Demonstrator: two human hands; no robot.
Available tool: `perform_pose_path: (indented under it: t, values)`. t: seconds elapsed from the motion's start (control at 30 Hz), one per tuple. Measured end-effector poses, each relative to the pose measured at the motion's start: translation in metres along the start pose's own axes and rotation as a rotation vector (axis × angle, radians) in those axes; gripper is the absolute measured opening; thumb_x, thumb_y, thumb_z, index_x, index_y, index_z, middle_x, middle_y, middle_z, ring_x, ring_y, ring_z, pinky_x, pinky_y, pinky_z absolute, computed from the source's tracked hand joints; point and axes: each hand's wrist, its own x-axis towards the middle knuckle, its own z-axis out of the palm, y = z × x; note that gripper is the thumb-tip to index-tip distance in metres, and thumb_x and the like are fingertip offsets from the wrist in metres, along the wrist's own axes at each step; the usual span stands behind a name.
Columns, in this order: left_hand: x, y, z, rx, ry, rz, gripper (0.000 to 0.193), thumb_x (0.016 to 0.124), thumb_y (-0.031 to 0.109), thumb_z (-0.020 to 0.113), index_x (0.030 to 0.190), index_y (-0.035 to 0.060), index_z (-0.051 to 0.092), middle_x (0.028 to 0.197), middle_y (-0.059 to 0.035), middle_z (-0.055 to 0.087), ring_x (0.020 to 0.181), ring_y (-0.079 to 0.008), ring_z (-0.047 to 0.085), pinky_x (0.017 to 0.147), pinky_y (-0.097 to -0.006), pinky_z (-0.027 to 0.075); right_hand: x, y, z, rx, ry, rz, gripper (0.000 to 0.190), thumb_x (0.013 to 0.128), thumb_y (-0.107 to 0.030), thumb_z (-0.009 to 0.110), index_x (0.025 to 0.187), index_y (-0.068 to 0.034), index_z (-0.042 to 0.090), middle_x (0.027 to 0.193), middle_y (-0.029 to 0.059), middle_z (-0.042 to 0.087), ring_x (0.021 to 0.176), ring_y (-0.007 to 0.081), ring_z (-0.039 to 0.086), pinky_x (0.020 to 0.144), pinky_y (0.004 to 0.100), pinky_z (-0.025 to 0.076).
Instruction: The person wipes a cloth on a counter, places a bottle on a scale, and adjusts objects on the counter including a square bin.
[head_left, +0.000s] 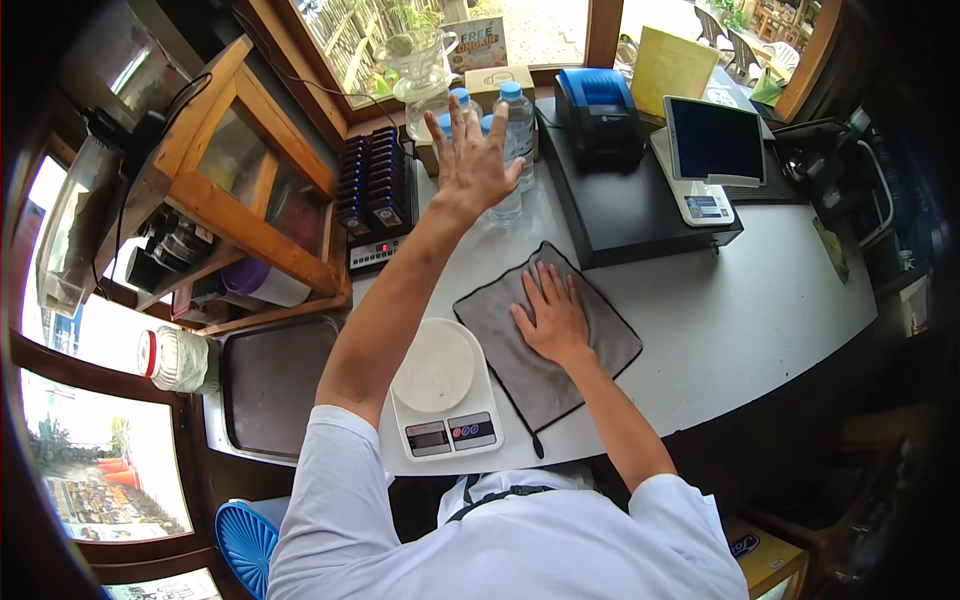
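Note:
My left hand (474, 166) is stretched out with its fingers spread, in front of several clear plastic water bottles (523, 142) with blue caps. It hides part of them, and I cannot tell whether it touches one. My right hand (553, 319) lies flat on a grey microfibre cloth (495, 319) with a black hem and a hanging loop. The cloth is spread open on the white counter (675, 322). Left of the cloth sits a white digital kitchen scale (433, 367) with a bare round platform.
A black cash drawer (607, 210) carries a receipt printer (602, 124) and a tablet stand (705, 169). Behind the bottles is a clear coffee dripper (415, 54). Along the left are a numbered pager dock (375, 187), a wooden cabinet (247, 180), a dark tray (274, 382) and a lidded jar (180, 360).

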Motion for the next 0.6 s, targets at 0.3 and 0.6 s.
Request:
perform_pose_path:
  t: [0.3,0.6]
  values:
    - [-0.024,0.033,0.010,-0.099,0.168,-0.001,0.074,0.077,0.027,0.084,0.136,0.0139,0.042,0.127,-0.0259,0.047,0.130,-0.0468,0.043,0.111,-0.0591,0.031,-0.030,0.010,-0.037,0.034,-0.090,-0.008,0.065,0.098,-0.048,0.049,0.150,-0.010,0.042,0.160,0.0174,0.031,0.150,0.0307,0.026,0.123,0.0509,0.014]
    - [-0.085,0.027,0.005,-0.643,0.279,0.069,0.068,0.078,0.007,0.082,0.130,0.0062,0.039,0.129,-0.0225,0.036,0.120,-0.0420,0.045,0.098,-0.0490,0.044,-0.012,0.004,-0.007,0.028,-0.103,-0.155,0.069,0.098,-0.048,0.046,0.152,-0.005,0.037,0.161,0.0183,0.028,0.151,0.0315,0.022,0.123,0.0511,0.013]
